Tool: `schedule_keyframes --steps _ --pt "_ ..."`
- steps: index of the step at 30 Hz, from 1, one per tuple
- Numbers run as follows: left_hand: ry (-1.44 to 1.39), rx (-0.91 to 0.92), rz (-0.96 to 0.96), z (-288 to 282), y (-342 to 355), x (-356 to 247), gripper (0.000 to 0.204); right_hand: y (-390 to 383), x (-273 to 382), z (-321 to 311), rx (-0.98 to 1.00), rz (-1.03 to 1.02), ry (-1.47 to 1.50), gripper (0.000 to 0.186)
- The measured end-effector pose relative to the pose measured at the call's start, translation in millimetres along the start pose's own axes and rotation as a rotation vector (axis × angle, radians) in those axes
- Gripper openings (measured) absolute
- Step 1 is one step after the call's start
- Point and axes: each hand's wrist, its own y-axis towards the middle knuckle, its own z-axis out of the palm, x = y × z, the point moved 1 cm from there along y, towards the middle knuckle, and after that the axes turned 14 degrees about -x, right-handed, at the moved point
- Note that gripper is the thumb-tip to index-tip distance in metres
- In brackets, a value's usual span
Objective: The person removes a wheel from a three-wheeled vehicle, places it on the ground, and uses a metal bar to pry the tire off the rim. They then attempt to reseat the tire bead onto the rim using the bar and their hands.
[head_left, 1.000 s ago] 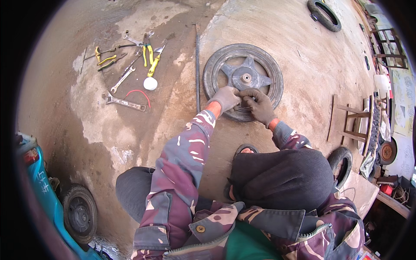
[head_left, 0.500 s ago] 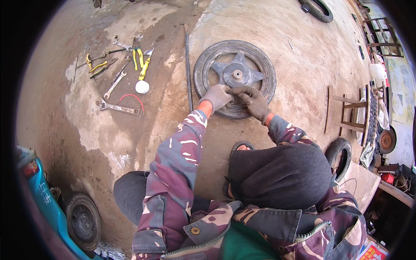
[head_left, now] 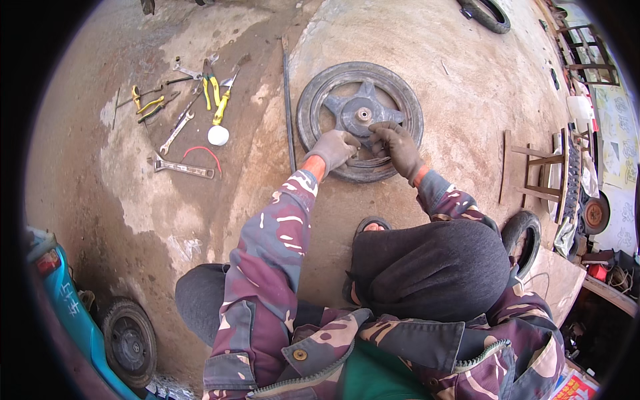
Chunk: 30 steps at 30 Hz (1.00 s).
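A black wheel (head_left: 311, 123) with a tyre and a star-shaped grey centre lies flat on the floor in front of me. Over its near left part is my left hand (head_left: 335, 149), in a grey glove, thumb and fingers pinched together; whatever they hold is too small to make out. My right hand (head_left: 399, 148), in a darker glove, hovers above the near right spokes, its curled fingertips close to the hub (head_left: 363, 115). Those fingers are bent in together, and anything between them is hidden. The two hands are a short gap apart.
Left of the wheel lies a long dark bar (head_left: 288, 100). Farther left are yellow-handled pliers (head_left: 212, 90), an adjustable wrench (head_left: 185, 168), a spanner (head_left: 177, 133) and a white round object (head_left: 218, 135). A wooden stool (head_left: 543, 177) and a tyre (head_left: 521, 243) are at right.
My right hand has pulled away from my left, to the right and slightly up toward the hub. My left hand has stayed nearly where it was, and the wheel lies as before.
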Motion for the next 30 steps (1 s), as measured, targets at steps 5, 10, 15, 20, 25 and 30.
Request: schedule_keyframes --steps 5,10,15,20,25,30 --pt "-0.036 -0.035 -0.019 -1 -3 -1 0.029 -14 -4 18 -0.012 -0.409 -0.778 0.030" --pt "-0.019 -0.058 0.008 0 -3 -1 0.029 -17 3 32 -0.020 -0.684 -1.128 0.027" --pt "-0.021 -0.063 0.016 0 -4 -1 0.027 -13 10 39 0.066 -0.839 -1.302 0.027" --pt "-0.044 -0.034 -0.016 -2 -7 -6 0.027 -9 30 40 0.009 -0.732 -1.032 0.027" --pt "-0.091 -0.044 0.069 -7 -12 -7 0.026 -14 41 31 0.079 -0.128 -0.240 0.027" --pt "-0.477 -0.068 0.032 -12 -26 4 0.031 -20 24 29 0.167 0.082 0.053 0.024"
